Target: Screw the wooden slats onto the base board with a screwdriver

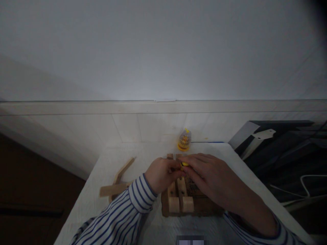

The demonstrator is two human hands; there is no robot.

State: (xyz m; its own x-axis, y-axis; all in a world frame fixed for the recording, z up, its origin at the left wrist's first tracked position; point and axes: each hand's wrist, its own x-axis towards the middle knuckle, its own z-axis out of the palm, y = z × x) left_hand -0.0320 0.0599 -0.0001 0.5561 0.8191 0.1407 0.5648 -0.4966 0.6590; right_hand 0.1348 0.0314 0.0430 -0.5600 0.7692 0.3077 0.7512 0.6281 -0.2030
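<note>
My right hand (212,173) is closed, with thumb and fingers pinching a small yellow-and-black piece (184,164) that looks like a screwdriver handle, mostly hidden. Close against it, my left hand (163,173) has its thumb and fingers pressed together; what they grip is covered. Both hands are over two light wooden strips (181,187) with dark holes and a rounded block at each near end. These strips lie on a dark brown wooden board (199,211) with black markings, partly under my right hand.
Behind the board stands a clear dome container (184,140) with a yellow base. More wooden strips (114,190) lie crosswise on the left, partly behind my sleeve. The white-covered table (87,211) meets a pale wall (153,126). Dark gear and a white cable (305,185) are at right.
</note>
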